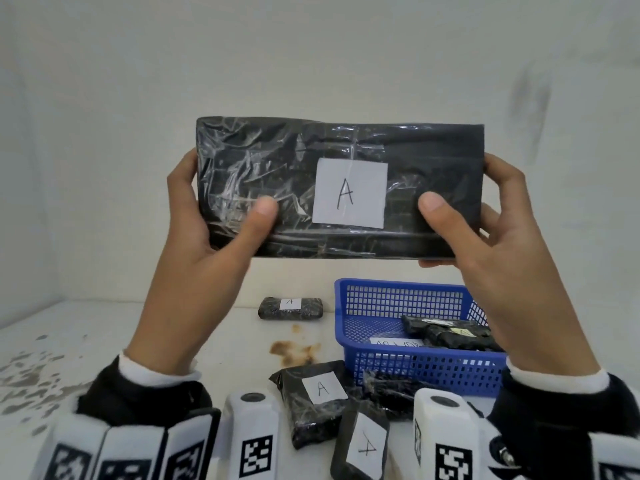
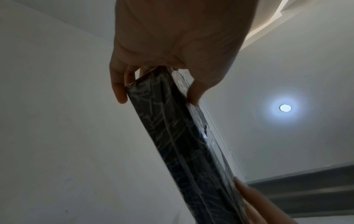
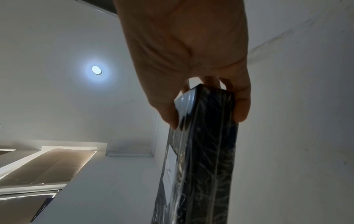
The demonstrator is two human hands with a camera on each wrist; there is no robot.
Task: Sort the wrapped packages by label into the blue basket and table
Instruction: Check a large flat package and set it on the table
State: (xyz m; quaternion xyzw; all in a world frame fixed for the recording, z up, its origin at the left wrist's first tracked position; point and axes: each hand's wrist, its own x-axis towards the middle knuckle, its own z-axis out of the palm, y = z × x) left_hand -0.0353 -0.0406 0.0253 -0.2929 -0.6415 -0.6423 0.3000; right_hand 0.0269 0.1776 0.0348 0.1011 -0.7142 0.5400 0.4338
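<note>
A black wrapped package (image 1: pixel 339 188) labelled A is held up above the table (image 1: pixel 145 334), gripped at its ends by the left hand (image 1: pixel 204 244) and right hand (image 1: pixel 491 244). Behind and below, the blue basket (image 1: pixel 415 362) is seen.

**Around the work surface**

A brown rust-coloured stain (image 1: pixel 294 351) marks the white surface, with grey flaked patches (image 1: pixel 27 379) toward its left edge. Pale walls (image 1: pixel 311 57) rise behind (one smudged grey at the right). Overhead, a round ceiling light (image 3: pixel 96 70) glows, near a lit recessed ledge (image 3: pixel 47 165).
</note>
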